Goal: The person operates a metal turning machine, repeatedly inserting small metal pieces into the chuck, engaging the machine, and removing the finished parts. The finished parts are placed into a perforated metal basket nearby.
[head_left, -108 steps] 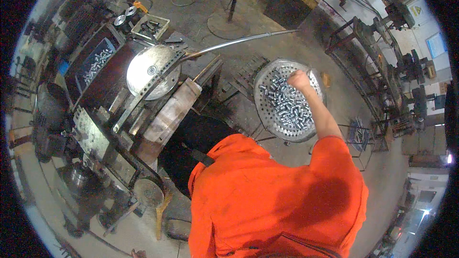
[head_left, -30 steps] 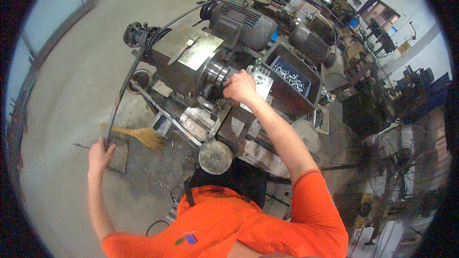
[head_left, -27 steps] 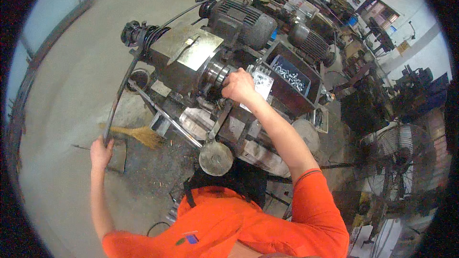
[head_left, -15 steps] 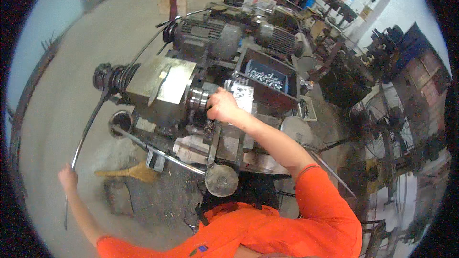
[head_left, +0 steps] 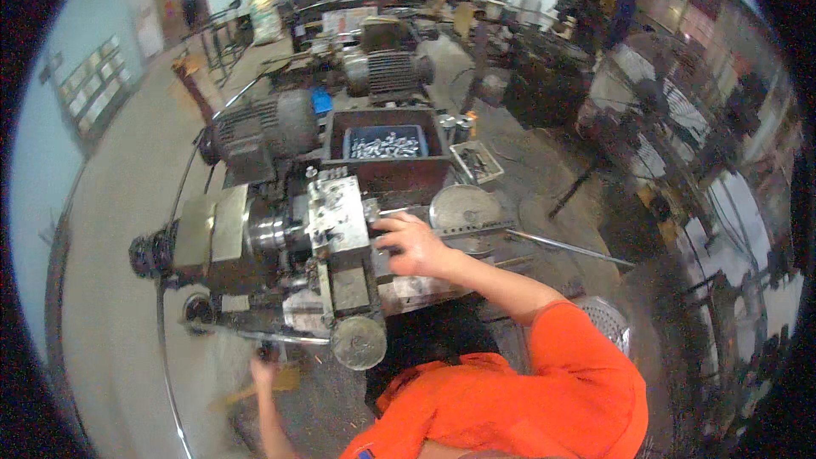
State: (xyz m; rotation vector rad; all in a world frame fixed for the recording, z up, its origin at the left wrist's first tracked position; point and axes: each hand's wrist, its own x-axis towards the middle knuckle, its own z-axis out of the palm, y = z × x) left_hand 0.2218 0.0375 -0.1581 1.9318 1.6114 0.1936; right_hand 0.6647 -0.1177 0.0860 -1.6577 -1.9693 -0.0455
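My right hand [head_left: 412,245] is beside the right end of a pale metal block [head_left: 340,214] on a lathe-like machine. Its fingers are stretched out and apart, with nothing visible in them. A shiny round chuck [head_left: 267,231] sits left of the block, in front of the boxy headstock [head_left: 211,238]. Low on the left, my left hand [head_left: 265,371] is closed at a small dark handle [head_left: 269,348] under a horizontal metal bar [head_left: 293,338]; its fingers are small and blurred. A round grey disc [head_left: 359,343] stands at the bar's right end.
Beyond my right hand is a brown metal box [head_left: 387,177] with a blue tray of small shiny parts [head_left: 387,146]. A flat round plate [head_left: 467,208] and a metal rod [head_left: 569,248] lie to the right. Electric motors [head_left: 265,129] stand behind. A large fan [head_left: 650,98] is far right.
My left hand has let go of the long upright lever and moved right to the bar. My right hand has left the chuck and opened beside the block. The view has turned right.
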